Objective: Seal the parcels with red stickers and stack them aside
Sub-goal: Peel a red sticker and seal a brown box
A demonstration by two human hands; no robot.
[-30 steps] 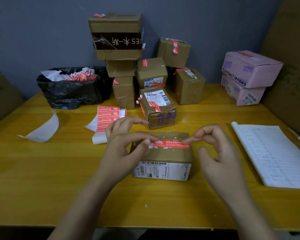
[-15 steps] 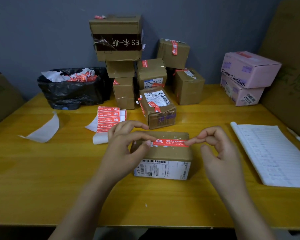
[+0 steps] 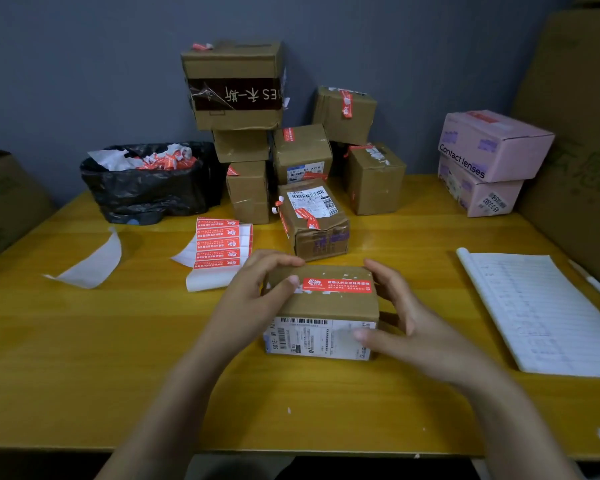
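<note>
A small brown parcel [image 3: 326, 306] sits on the yellow table in front of me, with a white shipping label on its near side. A red sticker [image 3: 336, 285] lies flat across its top. My left hand [image 3: 253, 299] grips the parcel's left end, thumb on top by the sticker's left edge. My right hand [image 3: 406, 323] grips the right end, thumb against the near side. A sheet of red stickers [image 3: 217, 242] lies to the left behind the parcel.
Sealed brown parcels [image 3: 312, 220] are stacked at the back centre against the wall. A black bin bag [image 3: 146, 188] with sticker scraps stands at back left, pink boxes [image 3: 489, 147] at back right. An open notebook [image 3: 548, 313] lies to the right, backing paper [image 3: 90, 265] to the left.
Both hands held the red sticker by its ends just above the parcel top. Now the sticker lies stuck on top and both hands have moved onto the parcel's ends.
</note>
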